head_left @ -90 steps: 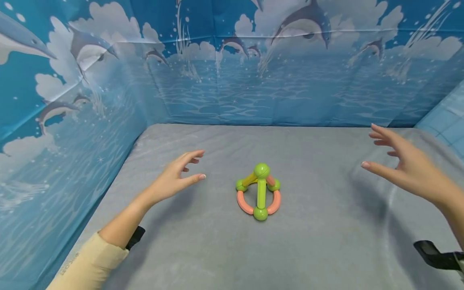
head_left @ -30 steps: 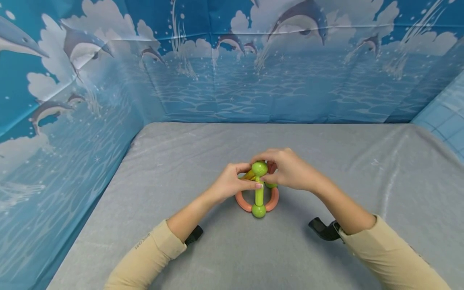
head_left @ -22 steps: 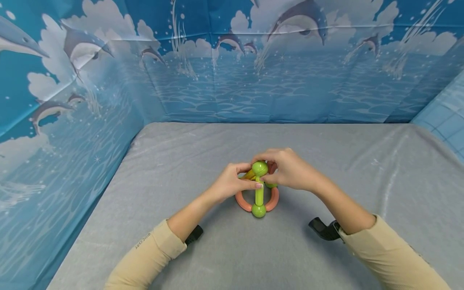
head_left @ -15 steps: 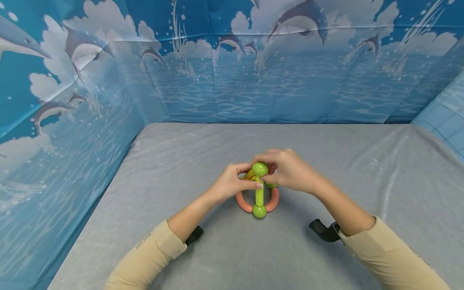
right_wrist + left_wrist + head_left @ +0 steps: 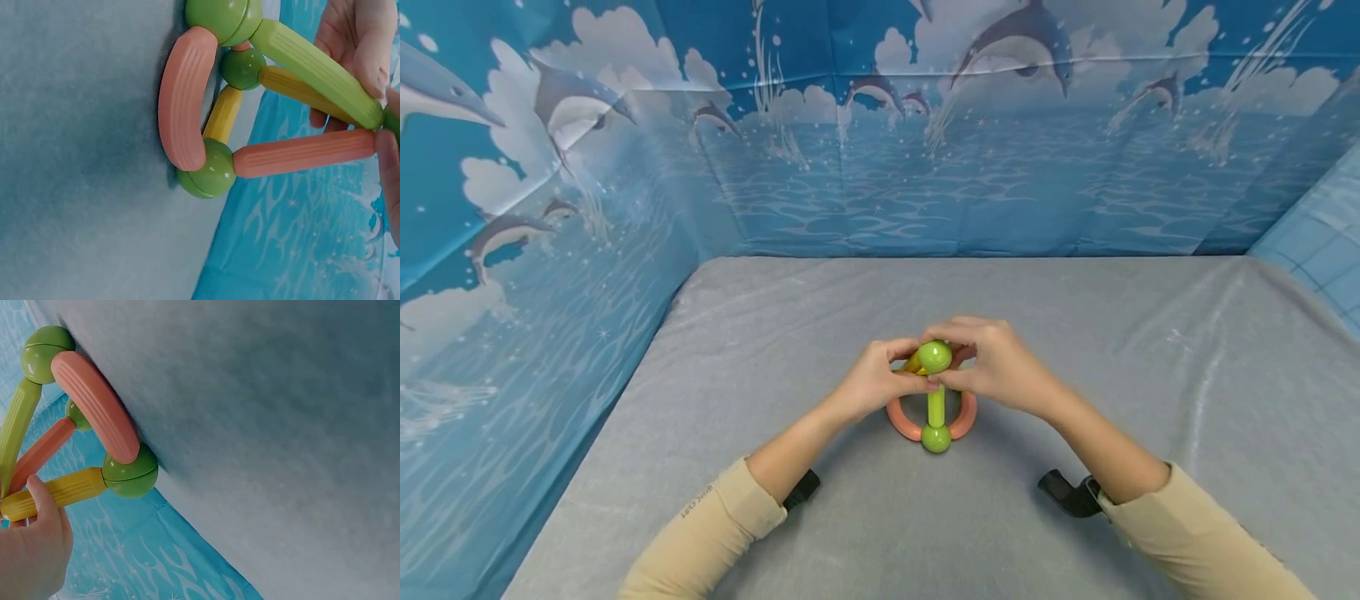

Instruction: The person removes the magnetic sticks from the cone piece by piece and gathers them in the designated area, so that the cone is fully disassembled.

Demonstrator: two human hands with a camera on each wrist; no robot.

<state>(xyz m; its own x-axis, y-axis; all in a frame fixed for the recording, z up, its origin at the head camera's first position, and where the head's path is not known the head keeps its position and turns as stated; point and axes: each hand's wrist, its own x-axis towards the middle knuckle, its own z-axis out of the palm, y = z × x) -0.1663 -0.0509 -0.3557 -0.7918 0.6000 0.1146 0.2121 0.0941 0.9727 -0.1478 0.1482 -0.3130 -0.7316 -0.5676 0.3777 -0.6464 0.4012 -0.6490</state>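
A pyramid of coloured rods and green balls, like a magnetic building toy, stands upright on the grey cloth in the head view. My right hand pinches the top green ball between thumb and fingers. Just below it, my left hand holds the upper ends of the rods, its thumb by the upright green rod. The left wrist view shows its fingers round the yellow rod. Curved salmon pieces form the base. In the right wrist view, a straight salmon rod runs to the top; the ball there is mostly cut off.
Grey cloth covers the flat surface. Blue dolphin-print sheeting rises behind it and on the left. Black wrist mounts hang beneath both forearms.
Both hands, apart and open three seconds ago, have come in to the pyramid's top. In the last half second the right hand has lowered slightly, and the top ball has shifted slightly toward me.
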